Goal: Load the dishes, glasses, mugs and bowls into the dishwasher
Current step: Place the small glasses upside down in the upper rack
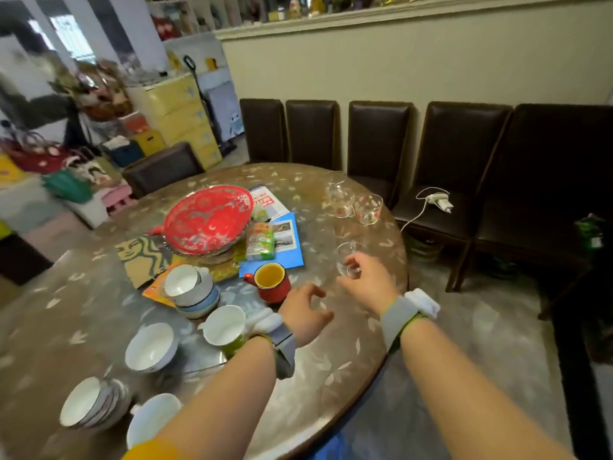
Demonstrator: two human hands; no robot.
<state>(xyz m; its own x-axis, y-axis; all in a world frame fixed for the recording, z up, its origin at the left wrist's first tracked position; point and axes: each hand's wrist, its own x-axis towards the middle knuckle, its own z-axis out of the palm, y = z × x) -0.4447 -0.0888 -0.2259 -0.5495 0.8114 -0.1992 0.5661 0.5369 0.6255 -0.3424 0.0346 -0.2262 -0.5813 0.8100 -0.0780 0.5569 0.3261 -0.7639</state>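
On the round table (348,346), my right hand (368,280) curls its fingers and thumb round a small clear glass (345,252) near the right edge. My left hand (303,310) hovers with loosely spread fingers just right of a red mug (273,283) and holds nothing. Two more clear glasses (338,194) (370,209) stand farther back. To the left are stacked bowls (192,290), a white mug with a green outside (224,327), a white bowl (151,346), a stack of shallow bowls (91,401) and a white cup (152,416).
A large red platter (207,217) sits mid-table on papers and a blue folder (292,257), beside a green packet (260,242). Dark chairs (457,167) line the wall behind the table; one holds a white charger (439,200). Cluttered boxes and bags fill the left.
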